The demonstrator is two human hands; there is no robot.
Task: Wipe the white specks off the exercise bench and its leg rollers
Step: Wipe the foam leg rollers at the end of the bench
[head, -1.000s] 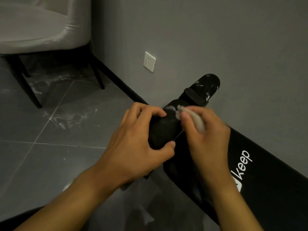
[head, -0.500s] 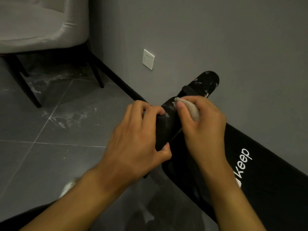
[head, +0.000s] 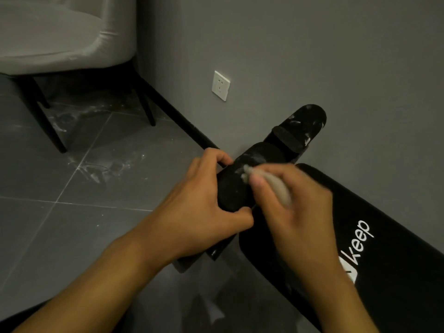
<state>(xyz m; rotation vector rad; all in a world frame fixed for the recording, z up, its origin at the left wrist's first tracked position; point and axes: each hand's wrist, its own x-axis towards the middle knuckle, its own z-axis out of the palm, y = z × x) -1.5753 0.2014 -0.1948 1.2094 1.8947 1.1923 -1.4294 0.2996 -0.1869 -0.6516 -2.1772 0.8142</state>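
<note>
Your left hand (head: pixel 201 212) grips the near leg roller (head: pixel 242 179), fingers curled over its far side. Your right hand (head: pixel 295 212) pinches a pale cloth (head: pixel 271 183) against the roller's speckled top, just beside the black bench (head: pixel 384 260).

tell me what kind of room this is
Likely a room at home, not a gym: a black exercise bench stands by a grey wall with a socket, and an upholstered chair sits on the tiled floor nearby.
</note>
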